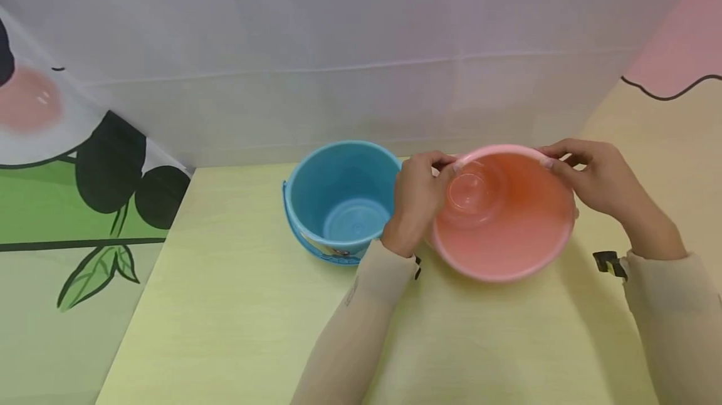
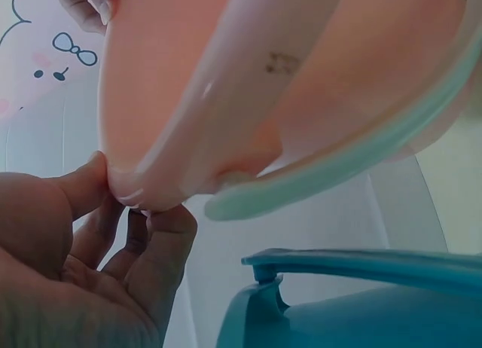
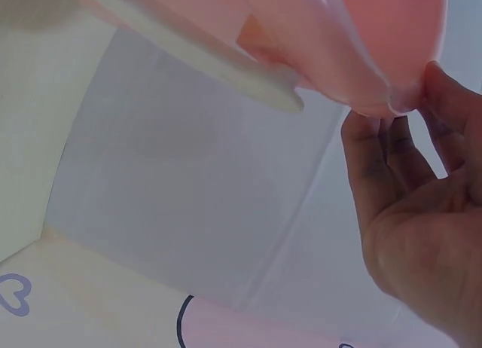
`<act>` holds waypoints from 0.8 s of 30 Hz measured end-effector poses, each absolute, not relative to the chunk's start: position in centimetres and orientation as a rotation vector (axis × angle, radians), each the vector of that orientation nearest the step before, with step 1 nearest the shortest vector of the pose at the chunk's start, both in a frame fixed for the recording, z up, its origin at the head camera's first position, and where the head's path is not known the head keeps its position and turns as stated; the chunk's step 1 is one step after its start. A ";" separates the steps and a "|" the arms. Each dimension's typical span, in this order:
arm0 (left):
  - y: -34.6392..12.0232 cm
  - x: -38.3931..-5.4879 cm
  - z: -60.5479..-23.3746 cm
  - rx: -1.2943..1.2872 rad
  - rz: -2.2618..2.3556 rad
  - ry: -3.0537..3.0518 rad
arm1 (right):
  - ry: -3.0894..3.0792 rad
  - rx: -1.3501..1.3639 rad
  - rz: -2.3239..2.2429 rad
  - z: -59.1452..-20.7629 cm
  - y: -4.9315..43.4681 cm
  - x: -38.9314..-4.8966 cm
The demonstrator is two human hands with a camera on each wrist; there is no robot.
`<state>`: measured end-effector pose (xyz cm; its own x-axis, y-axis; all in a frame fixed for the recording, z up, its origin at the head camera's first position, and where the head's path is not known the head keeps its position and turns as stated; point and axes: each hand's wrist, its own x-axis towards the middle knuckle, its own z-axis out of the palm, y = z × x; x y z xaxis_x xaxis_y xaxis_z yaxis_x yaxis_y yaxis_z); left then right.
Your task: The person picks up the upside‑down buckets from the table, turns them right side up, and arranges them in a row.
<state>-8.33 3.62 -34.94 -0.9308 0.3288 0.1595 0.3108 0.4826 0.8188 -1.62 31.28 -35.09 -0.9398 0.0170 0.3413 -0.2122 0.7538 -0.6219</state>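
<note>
Both hands hold a pink bucket (image 1: 502,248), tipped so that its open mouth faces the head camera. My left hand (image 1: 418,195) pinches its far-left rim, thumb inside and fingers beneath the lip. The right hand (image 1: 600,176) pinches the far-right rim in the same way. In the left wrist view, a pale curved bar (image 2: 339,175) runs along the outside of the bucket; the right wrist view shows such a bar (image 3: 203,58) too. A blue bucket (image 1: 356,223) stands upright on the table, just left of the pink one and partly hidden by my left hand.
The pale yellow table (image 1: 225,317) lies under both buckets. The blue bucket's handle (image 1: 293,229) hangs down its left side. Behind the table rises a white cloth backdrop (image 1: 338,104). Printed cartoon cloth (image 1: 84,192) lies to the left.
</note>
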 end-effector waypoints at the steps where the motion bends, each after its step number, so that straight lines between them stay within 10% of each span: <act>1: 3.7 -8.5 -34.9 0.576 1.476 2.689 | -2.634 0.152 0.989 -35.0 31.4 -1.8; 24: 7.7 -12.3 -33.3 0.469 1.099 2.847 | -2.802 -0.098 1.057 -35.0 33.5 -4.8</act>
<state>-12.26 7.69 -33.34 -0.9525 0.2989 0.0581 0.2604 0.7006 0.6643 -4.84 33.54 -35.01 -0.9873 0.1119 0.1124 0.0097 0.7501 -0.6612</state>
